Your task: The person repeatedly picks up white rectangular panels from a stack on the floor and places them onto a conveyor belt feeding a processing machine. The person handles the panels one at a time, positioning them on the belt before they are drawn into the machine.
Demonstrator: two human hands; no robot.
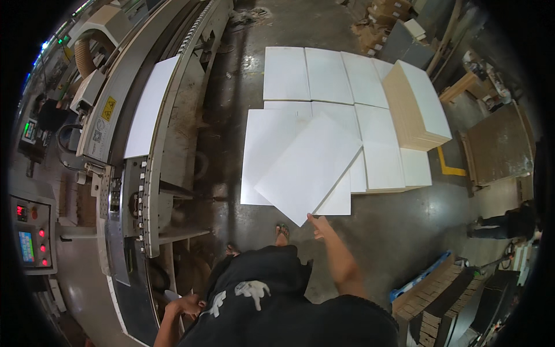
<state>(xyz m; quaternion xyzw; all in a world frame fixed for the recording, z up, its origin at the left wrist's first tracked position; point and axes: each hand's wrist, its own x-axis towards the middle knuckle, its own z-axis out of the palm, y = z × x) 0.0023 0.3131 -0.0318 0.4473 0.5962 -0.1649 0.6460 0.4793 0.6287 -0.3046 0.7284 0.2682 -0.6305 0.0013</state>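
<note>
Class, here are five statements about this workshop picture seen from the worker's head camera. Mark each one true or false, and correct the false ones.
1. The right hand touches the corner of a tilted white panel. True.
2. That panel lies square with the white panels under it. False: it is turned at an angle across them.
3. A white board lies on the long machine at the left. True.
4. The tall stack stands left of the panels. False: it is at their right.
5. The left hand holds the panel too. False: it is down by the body.
</note>
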